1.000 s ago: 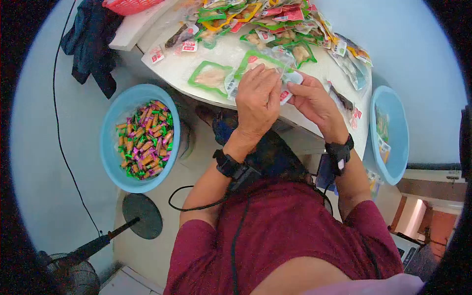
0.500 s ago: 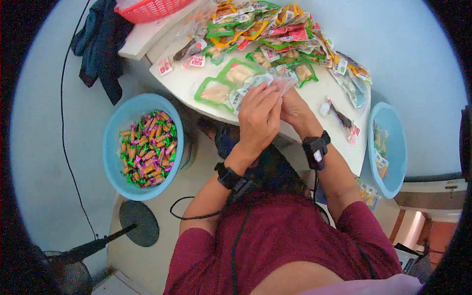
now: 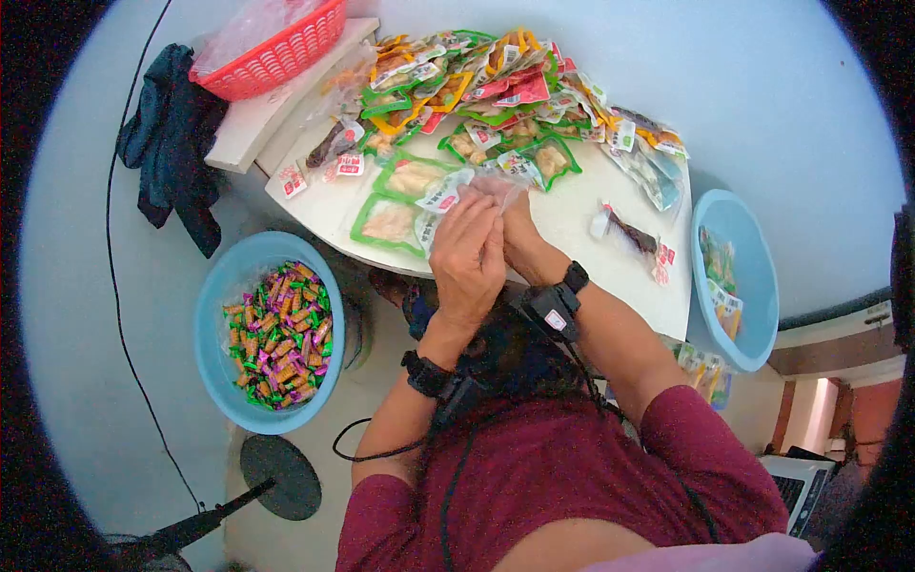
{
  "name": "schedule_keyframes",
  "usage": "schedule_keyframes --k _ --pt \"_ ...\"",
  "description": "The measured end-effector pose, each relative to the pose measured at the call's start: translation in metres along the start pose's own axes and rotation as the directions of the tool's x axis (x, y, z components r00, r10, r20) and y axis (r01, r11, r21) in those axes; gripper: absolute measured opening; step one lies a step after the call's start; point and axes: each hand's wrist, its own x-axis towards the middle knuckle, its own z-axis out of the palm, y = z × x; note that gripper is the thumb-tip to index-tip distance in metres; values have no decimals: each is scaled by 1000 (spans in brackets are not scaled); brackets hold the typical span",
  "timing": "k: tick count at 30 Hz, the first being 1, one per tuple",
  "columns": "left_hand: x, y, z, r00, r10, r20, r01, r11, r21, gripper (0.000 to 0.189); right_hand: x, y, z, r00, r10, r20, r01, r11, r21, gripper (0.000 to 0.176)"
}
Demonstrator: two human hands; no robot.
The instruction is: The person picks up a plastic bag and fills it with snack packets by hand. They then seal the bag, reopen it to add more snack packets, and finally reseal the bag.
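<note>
My left hand [image 3: 465, 255] has its fingers bent and pressed together at a clear plastic bag [image 3: 498, 185]. Close against it, my right hand [image 3: 520, 229] grips the same bag from the other side, its fingertips partly hidden. Two green-edged packets with pale food, one nearer [image 3: 389, 221] and one farther [image 3: 414, 177], lie flat on the white table [image 3: 319, 212], just left of my hands. Their white printed ends reach under my left fingers. Beyond is a heap of green, yellow and red packets [image 3: 486, 81].
A blue basin [image 3: 208, 334] of wrapped sweets stands at the left, another blue basin [image 3: 762, 286] with packets at the right. A dark packet [image 3: 633, 233] lies on the table's right. A red basket [image 3: 286, 59] sits back left, near dark cloth [image 3: 176, 143]. A fan stand [image 3: 281, 477] is lower left.
The view has shifted, so the table and packets appear farther left. Both hands remain together at the clear bag, and my right wrist has turned slightly.
</note>
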Motion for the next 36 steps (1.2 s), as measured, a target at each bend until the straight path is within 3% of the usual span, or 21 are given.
schedule_keyframes --k 3,5,7,10,13,16,22,25,28,31,36 --pt "0 -1 0 1000 20 -8 -20 1000 -22 14 -1 6 -4 993 -99 68 96 995 38 11" --pt "0 -2 0 1000 22 -3 -22 1000 -18 15 0 8 -10 984 -145 103 156 983 -101 11" --pt "-1 -3 -1 1000 16 -3 -16 1000 -10 15 -6 -7 -19 984 -136 117 174 886 -430 12" --pt "-1 -3 -3 1000 -5 -5 5 1000 3 15 -44 -61 -3 992 125 -6 -119 929 -351 22" --pt "-3 -2 -2 1000 -17 -7 17 1000 7 14 -42 -90 -21 990 -34 -135 -19 926 -377 20" --pt "-4 -1 0 1000 -12 -13 12 1000 -7 14 -18 -107 -42 991 -52 -122 16 960 -278 23" --pt "-7 1 -2 999 -40 -5 40 999 4 14 39 -103 -25 984 179 0 -179 983 35 25" --pt "-5 2 -5 999 -42 0 42 999 13 15 55 -100 -17 979 203 20 -204 977 59 24" --pt "-5 3 -6 999 -34 6 34 999 23 15 67 -86 -21 989 130 64 -138 981 135 22" --pt "-6 3 -6 1000 -24 13 24 999 37 15 75 -82 -23 989 147 -14 -142 976 168 20" --pt "-3 2 -7 1000 -21 6 21 999 41 15 34 -108 -30 993 68 -97 -70 997 -22 23"
